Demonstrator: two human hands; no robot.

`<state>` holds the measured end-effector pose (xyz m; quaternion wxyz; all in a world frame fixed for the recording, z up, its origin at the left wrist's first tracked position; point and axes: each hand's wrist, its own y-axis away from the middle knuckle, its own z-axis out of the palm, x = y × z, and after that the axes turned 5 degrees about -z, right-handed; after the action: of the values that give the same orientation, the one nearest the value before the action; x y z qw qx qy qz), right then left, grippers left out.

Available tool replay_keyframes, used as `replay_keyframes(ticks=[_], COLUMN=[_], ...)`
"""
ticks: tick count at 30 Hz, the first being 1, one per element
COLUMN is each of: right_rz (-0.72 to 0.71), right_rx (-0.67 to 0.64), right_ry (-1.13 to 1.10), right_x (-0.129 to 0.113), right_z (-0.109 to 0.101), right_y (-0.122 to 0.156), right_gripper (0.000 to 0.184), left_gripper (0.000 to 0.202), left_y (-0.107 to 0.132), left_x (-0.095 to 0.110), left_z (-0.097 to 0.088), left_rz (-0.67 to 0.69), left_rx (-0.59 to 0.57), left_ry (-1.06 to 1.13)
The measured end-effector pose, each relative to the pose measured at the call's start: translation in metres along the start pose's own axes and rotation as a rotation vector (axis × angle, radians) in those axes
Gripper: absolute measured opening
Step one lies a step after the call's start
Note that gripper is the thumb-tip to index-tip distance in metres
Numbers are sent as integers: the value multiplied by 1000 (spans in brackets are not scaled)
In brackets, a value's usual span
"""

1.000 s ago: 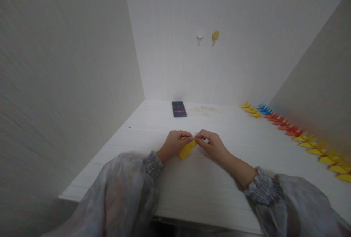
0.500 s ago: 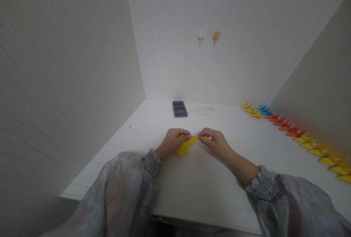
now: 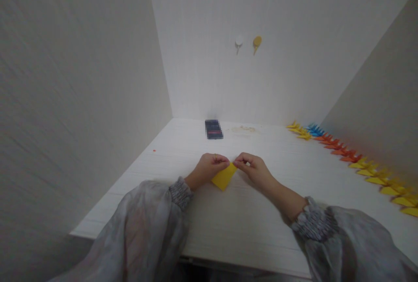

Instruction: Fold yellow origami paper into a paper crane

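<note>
A small piece of yellow paper (image 3: pixel 224 177) is held between my two hands above the middle of the white table. My left hand (image 3: pixel 209 166) pinches its upper left side, and a ring shows on one finger. With thumb and fingertips, my right hand (image 3: pixel 253 168) grips the upper right corner. The fingertips of both hands nearly meet at the paper's top edge. Its lower part hangs toward me as a flat pointed shape. Part of the paper is hidden behind my left fingers.
Folded paper cranes in yellow (image 3: pixel 372 172), orange (image 3: pixel 336 144) and blue (image 3: pixel 315 130) line the table's right side. A dark blurred item (image 3: pixel 214 129) lies near the back wall. A white hook (image 3: pixel 238 43) and a yellow hook (image 3: pixel 257 42) hang on that wall. An orange scrap (image 3: pixel 154 150) lies left.
The yellow paper has turned so that more of its face shows, with its lower corner further down and right. My hands have drawn slightly closer together.
</note>
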<state>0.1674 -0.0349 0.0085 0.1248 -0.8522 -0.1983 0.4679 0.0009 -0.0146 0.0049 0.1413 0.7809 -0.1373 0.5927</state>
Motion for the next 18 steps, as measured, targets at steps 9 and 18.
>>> replay_keyframes(ticks=[9, 18], right_rz=[120, 197], right_rx=[29, 53], right_ry=[-222, -447], right_x=[14, 4], right_z=[-7, 5], right_y=[-1, 0], right_gripper=[18, 23], left_gripper=[19, 18], left_y=[-3, 2], left_x=[-8, -2], left_z=[-9, 2], left_rz=[83, -55], left_rx=[-32, -239], left_ry=[-20, 83])
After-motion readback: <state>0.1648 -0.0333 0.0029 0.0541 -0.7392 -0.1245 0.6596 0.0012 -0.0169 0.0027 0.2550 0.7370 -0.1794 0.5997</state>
